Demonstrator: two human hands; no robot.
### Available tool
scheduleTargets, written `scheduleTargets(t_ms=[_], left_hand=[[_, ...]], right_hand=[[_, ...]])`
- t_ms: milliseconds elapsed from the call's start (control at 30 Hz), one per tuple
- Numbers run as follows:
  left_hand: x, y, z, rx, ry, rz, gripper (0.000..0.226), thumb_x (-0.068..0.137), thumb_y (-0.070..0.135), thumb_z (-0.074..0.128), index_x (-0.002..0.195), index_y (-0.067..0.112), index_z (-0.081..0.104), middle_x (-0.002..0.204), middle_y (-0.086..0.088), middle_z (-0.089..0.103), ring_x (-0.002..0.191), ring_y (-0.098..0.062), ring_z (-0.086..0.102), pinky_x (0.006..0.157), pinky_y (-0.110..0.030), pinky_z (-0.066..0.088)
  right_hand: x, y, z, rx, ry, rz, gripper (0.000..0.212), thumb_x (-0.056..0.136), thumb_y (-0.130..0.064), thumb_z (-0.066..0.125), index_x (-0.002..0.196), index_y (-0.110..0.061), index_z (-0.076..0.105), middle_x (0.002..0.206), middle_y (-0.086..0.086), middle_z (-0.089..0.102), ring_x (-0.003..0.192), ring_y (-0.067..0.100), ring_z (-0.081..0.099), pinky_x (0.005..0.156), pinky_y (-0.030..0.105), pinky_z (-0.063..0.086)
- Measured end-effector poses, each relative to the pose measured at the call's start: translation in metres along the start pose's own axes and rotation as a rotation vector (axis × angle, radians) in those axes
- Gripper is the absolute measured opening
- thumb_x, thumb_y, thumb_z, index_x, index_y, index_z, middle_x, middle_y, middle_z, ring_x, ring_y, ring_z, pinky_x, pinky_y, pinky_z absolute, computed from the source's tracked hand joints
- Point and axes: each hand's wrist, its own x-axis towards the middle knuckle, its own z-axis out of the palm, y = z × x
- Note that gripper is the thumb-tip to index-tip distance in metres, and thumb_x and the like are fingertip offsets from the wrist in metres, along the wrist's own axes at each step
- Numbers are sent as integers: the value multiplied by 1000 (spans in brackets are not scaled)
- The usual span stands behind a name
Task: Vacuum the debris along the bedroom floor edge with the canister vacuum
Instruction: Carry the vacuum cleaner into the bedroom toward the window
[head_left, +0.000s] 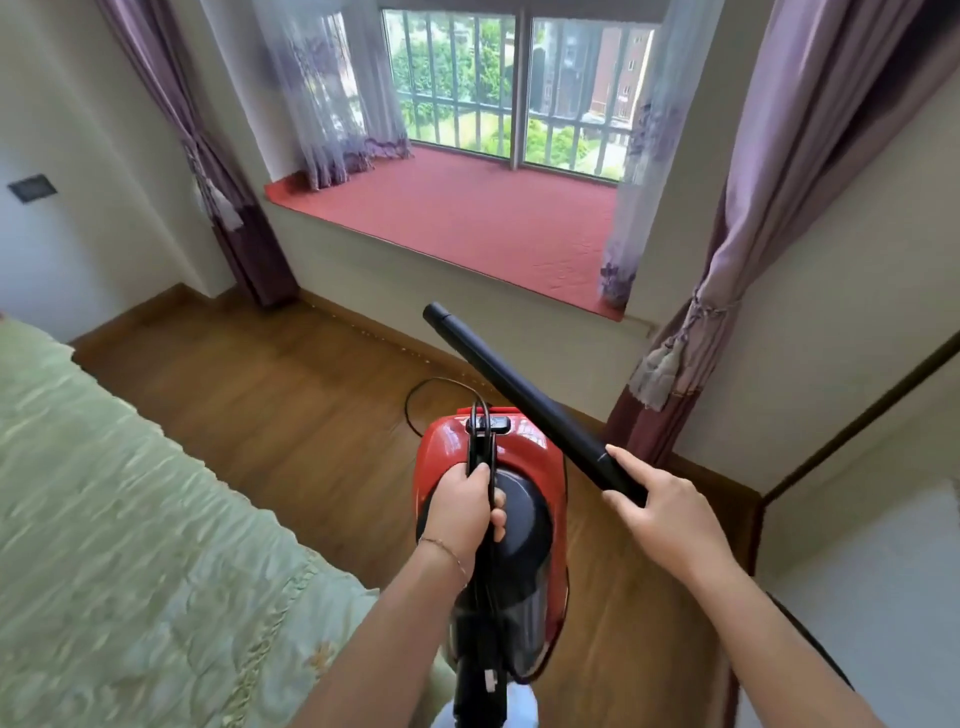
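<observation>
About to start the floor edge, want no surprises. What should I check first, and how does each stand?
1. Left hand holds red canister vacuum: ok.
2. Right hand holds black plastic tube: ok.
3. Tube joined to vacuum: not ok, near end looks free.
4. Tube tip at pale floor-edge crumbs: not ok, raised.
5. Black cord off the path: not ok, loops ahead.
6. Power on: cannot tell.

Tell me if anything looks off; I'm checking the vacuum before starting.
The long black plastic tube looks unattached: the right hand holds it in the air, not joined to the red canister vacuum in the left hand.
</observation>
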Motion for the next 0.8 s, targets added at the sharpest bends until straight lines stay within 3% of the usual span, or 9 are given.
scheduleTargets(t_ms=[133, 267, 467, 800], left_hand=[[69, 23, -3, -40, 76, -18, 24, 98, 17, 34, 80, 12, 49, 52, 1, 46, 33, -7, 40, 32, -20, 35], [141, 64, -12, -82, 136, 1, 22, 98, 17, 34, 83, 11, 48, 55, -1, 45, 34, -7, 39, 33, -20, 35], [226, 133, -44, -121, 222, 60, 20, 96, 18, 35, 82, 12, 47, 56, 0, 44, 36, -7, 38, 35, -21, 35], [334, 204, -109, -206, 436, 68, 20, 97, 17, 35, 82, 12, 47, 56, 1, 45, 35, -6, 38, 35, -20, 35]], right_hand=[[76, -11, 9, -25, -43, -52, 57, 89, -37, 60, 140, -41, 36, 99, -10, 61, 67, 0, 55, 52, 9, 39], [165, -36, 16, -40, -93, -94, 57, 88, -37, 61, 139, -44, 37, 115, -5, 65, 80, 6, 59, 62, 14, 44], [285, -98, 42, -53, -147, -178, 54, 86, -38, 61, 135, -50, 40, 108, -8, 66, 89, 14, 60, 73, 26, 46], [440, -184, 103, -63, -264, -360, 54, 88, -36, 61, 137, -44, 40, 113, -4, 65, 92, 15, 59, 70, 23, 41]])
